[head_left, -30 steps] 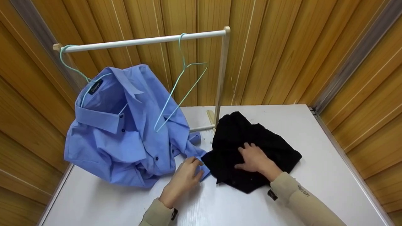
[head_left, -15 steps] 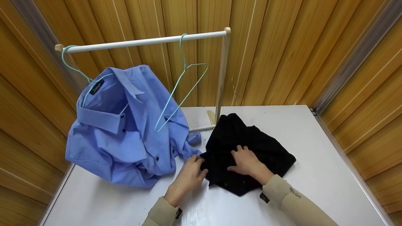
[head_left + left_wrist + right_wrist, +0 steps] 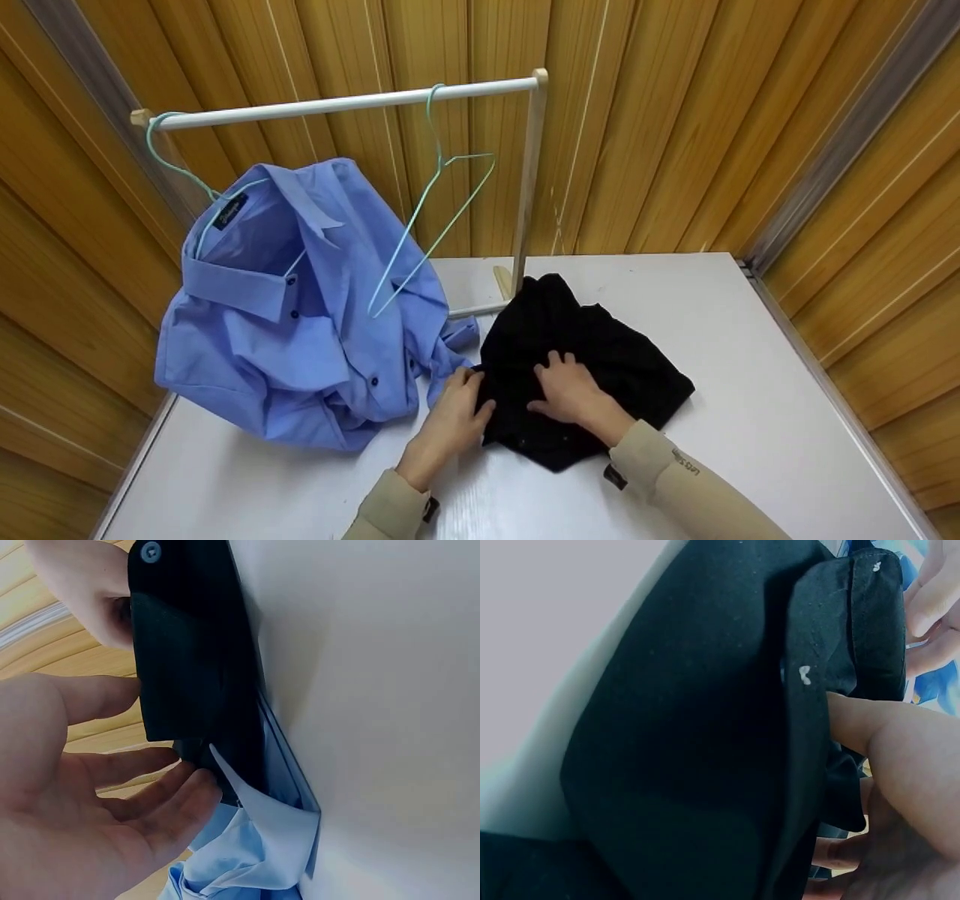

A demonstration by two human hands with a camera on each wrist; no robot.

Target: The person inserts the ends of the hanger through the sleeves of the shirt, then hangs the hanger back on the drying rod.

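White tabletop (image 3: 765, 420), both hands (image 3: 574, 391) on black garment (image 3: 626, 367)

We see a rack with a white rail (image 3: 345, 103) on a white table (image 3: 750, 420). At its left end a mint-green hanger (image 3: 187, 175) carries a blue shirt (image 3: 315, 360) with dark buttons (image 3: 374, 381) and a black label (image 3: 229, 211). A second hanger (image 3: 410, 227) overlaps the shirt. Behind, we notice wood-look panelled walls (image 3: 645, 135) and a grey corner strip (image 3: 855, 140).
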